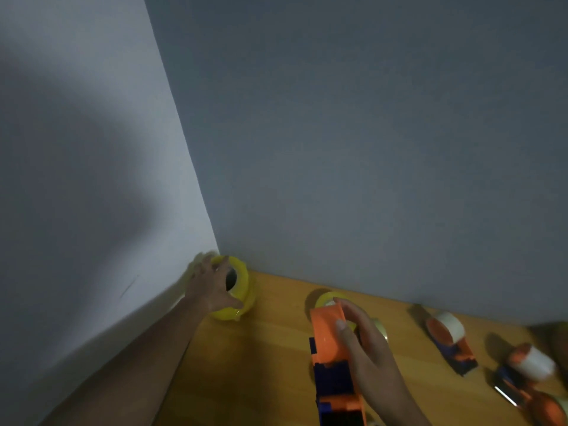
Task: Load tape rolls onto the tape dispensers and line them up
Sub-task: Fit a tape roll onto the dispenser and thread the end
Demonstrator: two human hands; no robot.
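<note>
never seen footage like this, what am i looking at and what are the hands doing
This is one picture from a camera worn on a person's head, looking down at their own bare hands; there is no machine. The left hand grips the top of a stack of yellow tape rolls in the corner where two grey walls meet. The right hand holds an orange and blue tape dispenser over the wooden table. To the right lie two loaded dispensers carrying pale tape. The picture is blurred, so finer details are unclear.
</note>
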